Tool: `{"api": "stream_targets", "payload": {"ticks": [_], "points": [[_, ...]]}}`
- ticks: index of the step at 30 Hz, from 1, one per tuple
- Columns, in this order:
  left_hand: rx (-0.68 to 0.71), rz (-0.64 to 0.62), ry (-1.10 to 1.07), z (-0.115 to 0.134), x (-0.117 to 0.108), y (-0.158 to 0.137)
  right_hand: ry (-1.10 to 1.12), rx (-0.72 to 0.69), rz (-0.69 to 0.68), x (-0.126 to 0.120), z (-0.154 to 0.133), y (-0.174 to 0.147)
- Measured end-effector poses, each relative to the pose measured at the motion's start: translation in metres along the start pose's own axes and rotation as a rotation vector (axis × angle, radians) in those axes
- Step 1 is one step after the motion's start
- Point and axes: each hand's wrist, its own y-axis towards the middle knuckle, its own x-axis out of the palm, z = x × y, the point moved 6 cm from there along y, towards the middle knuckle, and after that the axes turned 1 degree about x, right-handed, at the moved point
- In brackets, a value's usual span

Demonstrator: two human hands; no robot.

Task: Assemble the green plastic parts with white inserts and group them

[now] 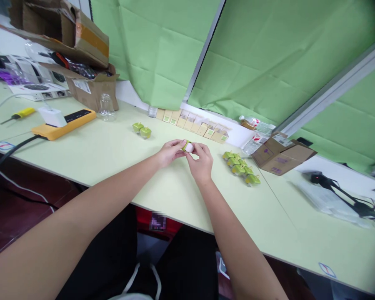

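Note:
Above the middle of the table [162, 183], both hands meet around a small green-and-white container [188, 146]. My left hand [171, 153] is closed on its green side, the thumb on top. From the other side my right hand [201, 160] pinches it by the white part, fingers bent; what lies under the fingertips is hidden. Two little containers with green lids [141, 130] stand beyond my left hand. To the right of my right hand sits a cluster of several similar green-lidded containers [240, 168], with small loops on top.
Small cardboard boxes [192, 123] line the wall. At left are a yellow power strip [70, 125], a screwdriver [21, 113], a glass jar [106, 108] and stacked cartons [92, 89]. At right are plastic bottles [255, 141], an open carton [281, 154] and a black strapped device [343, 193].

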Motion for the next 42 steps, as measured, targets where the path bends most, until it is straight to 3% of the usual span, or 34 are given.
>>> {"api": "stream_targets", "payload": {"ticks": [10,18,23,30,37,42], "points": [[0.018,-0.007,0.021,0.003,0.002,0.000,0.042,0.050,0.000,0.001,0.005,-0.001],[-0.020,-0.007,-0.051,0.002,0.004,-0.002,0.052,-0.056,0.053,0.003,0.004,-0.003],[-0.032,-0.053,-0.081,0.003,0.006,-0.002,0.046,-0.049,0.064,0.003,0.003,-0.003],[-0.099,-0.178,-0.194,0.005,0.013,-0.005,0.181,0.045,0.094,-0.001,-0.004,0.000],[-0.129,-0.115,-0.210,0.007,0.013,-0.008,0.216,0.195,0.035,0.002,0.006,0.001],[-0.140,-0.048,-0.217,0.010,0.007,-0.005,0.175,0.273,0.019,-0.003,0.029,0.003]]}}
